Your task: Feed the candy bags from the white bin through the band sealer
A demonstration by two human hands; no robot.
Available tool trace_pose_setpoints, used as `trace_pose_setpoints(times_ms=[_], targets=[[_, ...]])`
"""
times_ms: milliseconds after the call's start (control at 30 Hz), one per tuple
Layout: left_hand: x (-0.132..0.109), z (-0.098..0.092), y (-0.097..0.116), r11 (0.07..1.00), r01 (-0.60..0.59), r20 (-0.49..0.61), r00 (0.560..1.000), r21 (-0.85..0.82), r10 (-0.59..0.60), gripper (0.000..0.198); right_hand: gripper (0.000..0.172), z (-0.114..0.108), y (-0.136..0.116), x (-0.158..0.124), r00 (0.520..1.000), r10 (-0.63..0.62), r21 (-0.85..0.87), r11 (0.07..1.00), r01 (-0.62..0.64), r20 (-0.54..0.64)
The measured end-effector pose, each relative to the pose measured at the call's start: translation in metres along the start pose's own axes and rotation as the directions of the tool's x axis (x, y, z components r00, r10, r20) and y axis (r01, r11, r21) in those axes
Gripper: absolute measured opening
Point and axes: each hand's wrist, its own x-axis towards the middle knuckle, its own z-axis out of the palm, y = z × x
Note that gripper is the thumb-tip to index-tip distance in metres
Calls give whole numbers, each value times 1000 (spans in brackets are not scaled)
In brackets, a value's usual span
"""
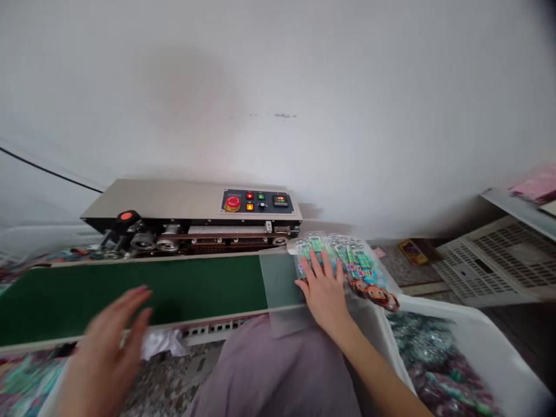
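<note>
Five fingers of my right hand (322,286) lie spread flat on a pile of printed clear bags (362,263), pressing from above and closed around nothing, beside a belt machine (182,200) set against a pale wall (347,116). My left hand (106,347), blurred, is raised before the green belt (195,289) with its fingers loosely parted; I see nothing in its hold. The bags fan out past the belt's right end, their lower corner near the rim of a white tub (486,336) of glossy packets (430,341). A clear sheet (284,284) overlaps the belt's end.

Slick film is the likely trouble: too hard a sideways push from my palm could send the outer bags sliding into the tub, and clinging layers could lift as one. The lit buttons (249,207) suggest live power, so a fingertip straying to the rollers (167,240) or brown band (221,236) could be pinched. A moving belt might also tug the sheet askew.
</note>
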Motion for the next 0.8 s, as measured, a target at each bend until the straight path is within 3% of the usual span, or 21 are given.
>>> trace_pose_setpoints(times_ms=[67,133,200,300,367,500,800], targets=[[3,39,70,979,-165,47,984,-117,172,27,50,-4,-5,2,1000,-1,25,1000,0,21],[11,78,129,929,-304,117,935,-212,333,26,51,-10,-8,2,999,-1,40,999,-1,47],[21,113,171,896,-378,220,877,-232,427,33,48,-16,-6,2,997,10,36,999,-13,77],[33,150,208,872,-447,400,776,-197,488,47,42,-29,3,2,993,34,-3,999,-34,115],[36,166,218,874,-454,473,740,-173,478,55,39,-36,10,4,992,31,-32,999,-27,125],[34,182,217,866,-493,499,732,-83,465,61,34,-43,20,25,994,-2,-35,999,6,108],[25,191,210,831,-555,479,738,30,476,63,38,-15,29,91,983,-32,145,989,6,182]])
